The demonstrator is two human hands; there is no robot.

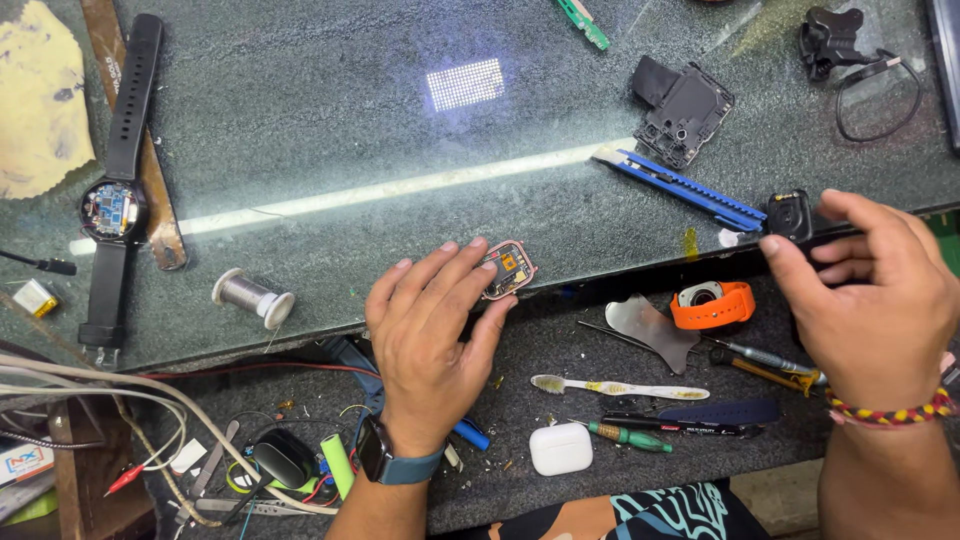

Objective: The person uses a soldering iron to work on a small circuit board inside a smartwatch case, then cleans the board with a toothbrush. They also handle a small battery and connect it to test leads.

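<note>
Head view shows us looking down at our two hands over a glass-topped desk [330, 120]. Our left hand [430, 335] lies flat near the desk's front edge, fingers spread open, and its fingertips rest on a small open watch body [508, 269] with a reddish rim and tiny parts showing inside. The hand pins it down but is not closed around it. A blue-banded watch sits on that wrist. Our right hand [870, 295] is at the right side, and its grip is pinched shut on a small black watch part [791, 215], held between thumb and fingers just above the desk edge. A red and yellow thread band is on that wrist.

Near the right hand lies a blue cutter knife [680, 187], and behind that a black square frame [683, 110]. Far left we see a round watch with a black strap [118, 190], its back open. A spool of wire [252, 296] sits to the left of our left hand. On the lower shelf are an orange watch band [712, 304], a toothbrush [620, 389], a white earbud case [560, 448] and a green-handled screwdriver [628, 435].
</note>
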